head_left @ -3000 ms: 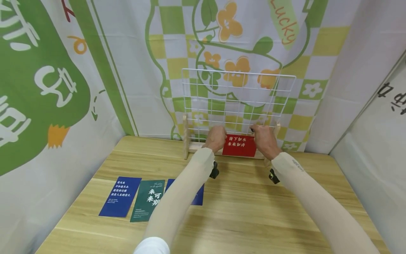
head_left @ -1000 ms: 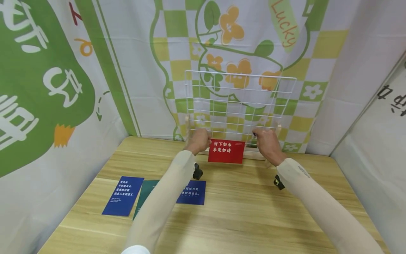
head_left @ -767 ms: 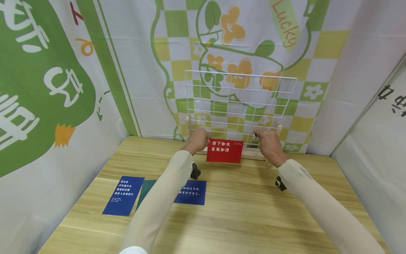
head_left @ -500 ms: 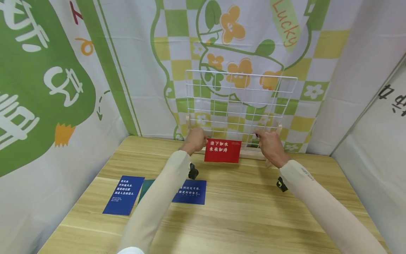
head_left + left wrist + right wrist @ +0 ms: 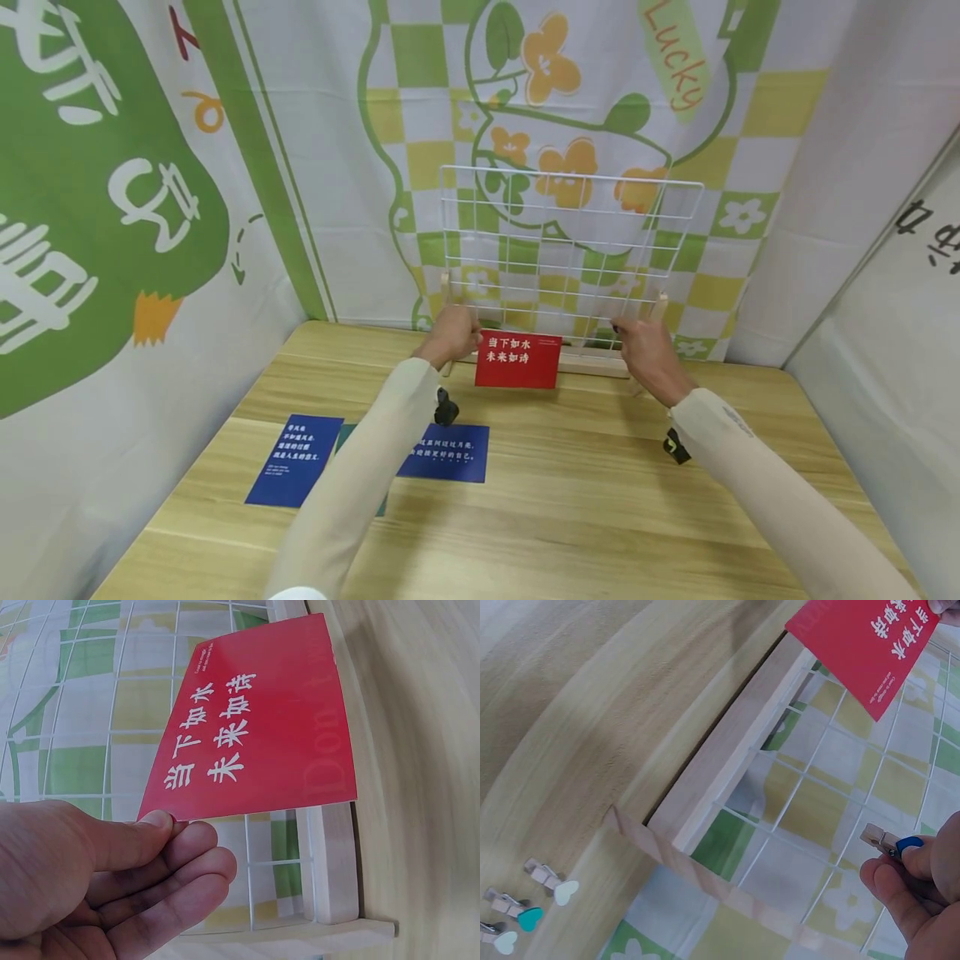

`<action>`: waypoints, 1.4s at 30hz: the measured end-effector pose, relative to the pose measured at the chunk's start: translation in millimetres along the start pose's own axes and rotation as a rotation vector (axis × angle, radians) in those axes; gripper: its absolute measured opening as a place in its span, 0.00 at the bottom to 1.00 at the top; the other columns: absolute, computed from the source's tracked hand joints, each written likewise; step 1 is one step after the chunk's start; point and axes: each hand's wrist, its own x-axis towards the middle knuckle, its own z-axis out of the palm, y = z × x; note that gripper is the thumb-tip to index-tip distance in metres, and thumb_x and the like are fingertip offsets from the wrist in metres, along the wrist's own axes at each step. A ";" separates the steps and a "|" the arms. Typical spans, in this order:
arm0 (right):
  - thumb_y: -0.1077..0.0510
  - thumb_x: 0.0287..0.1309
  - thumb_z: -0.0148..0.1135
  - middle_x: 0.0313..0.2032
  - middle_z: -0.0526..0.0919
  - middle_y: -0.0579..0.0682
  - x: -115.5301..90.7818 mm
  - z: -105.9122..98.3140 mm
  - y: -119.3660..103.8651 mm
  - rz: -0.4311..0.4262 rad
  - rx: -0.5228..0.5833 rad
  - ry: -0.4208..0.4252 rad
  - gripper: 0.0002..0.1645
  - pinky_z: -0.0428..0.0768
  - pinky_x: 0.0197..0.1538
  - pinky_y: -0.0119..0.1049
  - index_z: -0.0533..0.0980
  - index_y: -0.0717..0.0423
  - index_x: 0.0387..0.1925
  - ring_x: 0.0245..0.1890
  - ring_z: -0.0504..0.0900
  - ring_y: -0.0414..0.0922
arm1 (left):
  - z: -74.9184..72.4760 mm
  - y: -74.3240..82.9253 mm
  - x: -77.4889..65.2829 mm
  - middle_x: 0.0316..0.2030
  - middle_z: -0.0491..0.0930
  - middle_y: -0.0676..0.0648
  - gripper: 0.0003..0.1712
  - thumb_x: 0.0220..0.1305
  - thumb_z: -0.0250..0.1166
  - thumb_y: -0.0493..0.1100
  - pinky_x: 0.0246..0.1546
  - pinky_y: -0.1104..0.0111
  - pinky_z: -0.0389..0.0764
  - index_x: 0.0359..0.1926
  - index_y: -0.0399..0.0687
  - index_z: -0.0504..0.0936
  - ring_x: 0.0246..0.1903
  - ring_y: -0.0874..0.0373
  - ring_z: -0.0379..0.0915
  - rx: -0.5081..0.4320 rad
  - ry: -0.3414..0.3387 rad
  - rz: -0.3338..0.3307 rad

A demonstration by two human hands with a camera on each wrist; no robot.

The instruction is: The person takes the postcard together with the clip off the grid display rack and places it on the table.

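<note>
In the head view my left hand (image 5: 452, 335) pinches a red card (image 5: 517, 360) with white writing. The left wrist view has thumb and forefinger on one corner of it; the other fingers are loosely bent. The card stands in front of the lower part of a white wire grid (image 5: 174, 645). Apart from the card, my right hand (image 5: 651, 354) is near the grid's lower right. Its fingertips pinch a small wooden clothespin (image 5: 885, 841) with a blue decoration, best seen in the right wrist view.
A wooden base (image 5: 592, 364) holds the grid upright at the table's back. Two blue cards, one left (image 5: 295, 462) and one nearer the middle (image 5: 450, 454), lie by a green card (image 5: 381, 507) mostly under the left forearm. Heart-topped clothespins (image 5: 564, 891) lie beyond the base's end.
Three seconds ago both hands were at the red card's two sides. My left hand has since carried the card leftward and slightly down; my right hand has shifted a little right, away from it.
</note>
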 end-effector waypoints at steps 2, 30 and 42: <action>0.70 0.58 0.49 0.34 0.84 0.64 -1.8 -0.4 1.0 -0.002 -0.005 0.003 0.15 0.80 0.25 0.42 0.79 0.64 0.43 0.26 0.84 0.54 | 0.8 -1.7 -1.0 0.14 0.75 0.52 0.20 0.60 0.60 0.38 0.22 0.73 0.68 0.11 0.45 0.76 0.19 0.61 0.64 -0.012 0.000 -0.001; 0.74 0.54 0.52 0.31 0.85 0.62 -33.4 -4.3 20.9 -0.020 -0.029 -0.024 0.13 0.80 0.25 0.43 0.79 0.61 0.36 0.26 0.83 0.55 | 0.5 -29.3 -27.5 0.24 0.84 0.45 0.08 0.58 0.60 0.34 0.30 0.70 0.78 0.27 0.38 0.85 0.24 0.60 0.76 -0.242 -0.048 -0.030; 0.73 0.53 0.53 0.30 0.85 0.63 -48.0 -1.0 29.9 -0.017 -0.076 -0.036 0.14 0.76 0.19 0.38 0.80 0.65 0.41 0.14 0.75 0.42 | 4.1 -43.9 -34.8 0.18 0.82 0.47 0.11 0.58 0.62 0.36 0.20 0.76 0.73 0.21 0.39 0.83 0.18 0.64 0.73 -0.250 -0.057 -0.022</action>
